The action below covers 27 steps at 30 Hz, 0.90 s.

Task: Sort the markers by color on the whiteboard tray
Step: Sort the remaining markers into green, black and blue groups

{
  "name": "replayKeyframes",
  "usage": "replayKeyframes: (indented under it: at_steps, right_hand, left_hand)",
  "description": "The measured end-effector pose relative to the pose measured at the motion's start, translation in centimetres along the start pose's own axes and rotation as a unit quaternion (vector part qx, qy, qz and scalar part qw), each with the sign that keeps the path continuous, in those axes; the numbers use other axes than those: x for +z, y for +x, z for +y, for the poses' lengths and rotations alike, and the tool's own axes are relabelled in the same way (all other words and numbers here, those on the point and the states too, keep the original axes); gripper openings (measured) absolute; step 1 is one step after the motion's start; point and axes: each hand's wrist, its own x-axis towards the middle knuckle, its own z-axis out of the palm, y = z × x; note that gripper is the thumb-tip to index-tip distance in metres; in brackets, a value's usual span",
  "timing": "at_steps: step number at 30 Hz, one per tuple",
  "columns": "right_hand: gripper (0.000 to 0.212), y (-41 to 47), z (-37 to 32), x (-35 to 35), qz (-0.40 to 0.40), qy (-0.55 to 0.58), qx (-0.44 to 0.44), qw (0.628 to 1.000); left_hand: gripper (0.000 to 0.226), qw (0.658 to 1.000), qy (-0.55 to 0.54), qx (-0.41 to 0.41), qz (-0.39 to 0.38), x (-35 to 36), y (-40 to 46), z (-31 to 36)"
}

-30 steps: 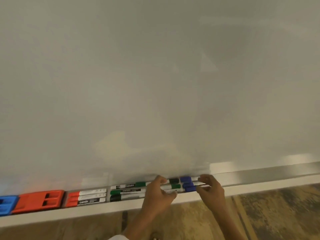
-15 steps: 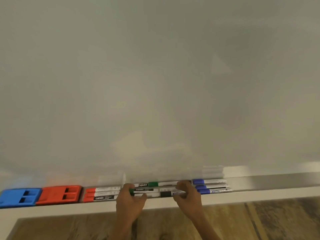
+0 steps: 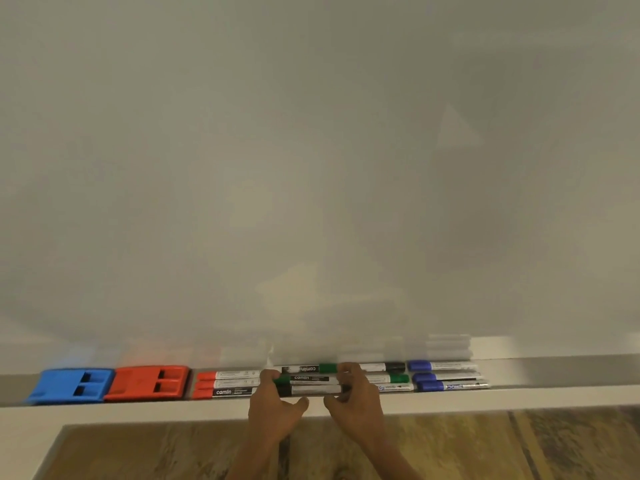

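Blank whiteboard above, brown patterned floor below, a long tray along the board's bottom edge. On the tray, from the left: blue eraser, red eraser, three red-capped markers stacked front to back, a mixed cluster of green and black markers in the middle, three blue-capped markers at the right. Left hand and right hand side by side at the mixed cluster, fingers curled over the marker barrels, thumbs under the tray's front lip. Which marker each grips: cannot tell.
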Motion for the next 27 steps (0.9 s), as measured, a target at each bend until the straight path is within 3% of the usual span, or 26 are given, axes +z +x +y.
replayKeyframes:
  at_steps: [15, 27]
  right_hand:
    - [0.058, -0.3, 0.0, 1.6, 0.020, -0.097, 0.023, 0.995]
    - [0.049, -0.5, -0.6, 0.2, 0.089, 0.057, 0.042, 0.994]
  left_hand:
    - [0.078, 1.000, -0.006, -0.004, -0.028, -0.4, 0.6, -0.4]
    - [0.075, 0.999, 0.001, 0.041, -0.017, -0.2, 0.5, 0.6]
